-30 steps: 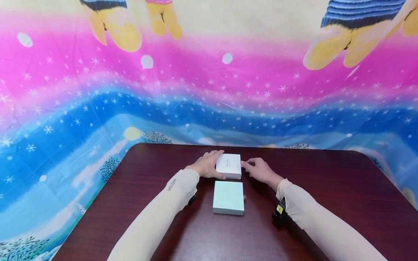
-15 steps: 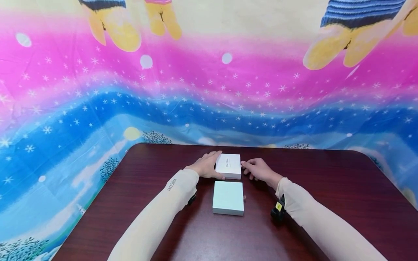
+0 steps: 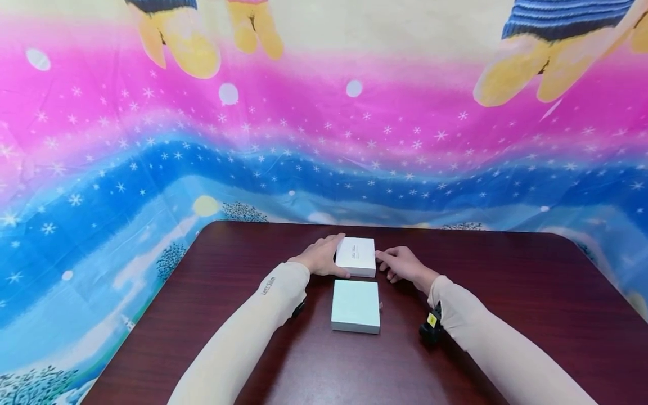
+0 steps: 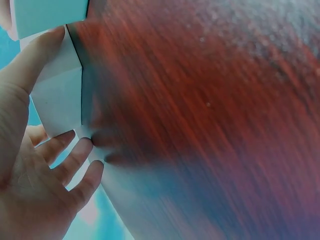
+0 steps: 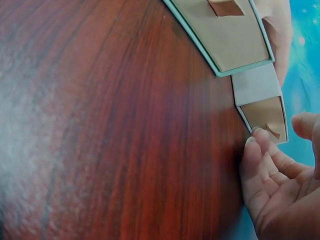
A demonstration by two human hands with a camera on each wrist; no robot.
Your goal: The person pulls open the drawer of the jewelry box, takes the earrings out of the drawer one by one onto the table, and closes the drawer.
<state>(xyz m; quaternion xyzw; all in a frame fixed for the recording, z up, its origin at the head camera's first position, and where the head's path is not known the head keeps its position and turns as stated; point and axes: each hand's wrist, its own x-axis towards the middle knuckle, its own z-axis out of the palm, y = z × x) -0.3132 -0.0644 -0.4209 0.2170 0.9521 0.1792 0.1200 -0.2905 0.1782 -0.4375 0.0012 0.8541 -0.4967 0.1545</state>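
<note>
A white drawer-style box (image 3: 356, 257) with small dark print on its lid lies toward the back of the table. My left hand (image 3: 321, 256) holds it from the left, the thumb along its near side and fingers at the far side. Beside its right end is my right hand (image 3: 402, 263), fingers loosely bent. The right wrist view shows a brown pull tab (image 5: 272, 131) on that end, close to the fingertips; thumb and fingers are apart there. Whether a fingertip touches the tab is unclear. A mint-green box (image 3: 356, 305) lies just in front of the white one.
The mint box carries a brown tab (image 5: 227, 7) on its right end. Both boxes lie on a dark red-brown wooden table (image 3: 283, 360). Behind the table hangs a colourful printed cloth (image 3: 324, 124) with snowflakes.
My right hand's lower fingers have spread a little beside the white box's right end. The left hand and both boxes stay in place; the view shifts slightly.
</note>
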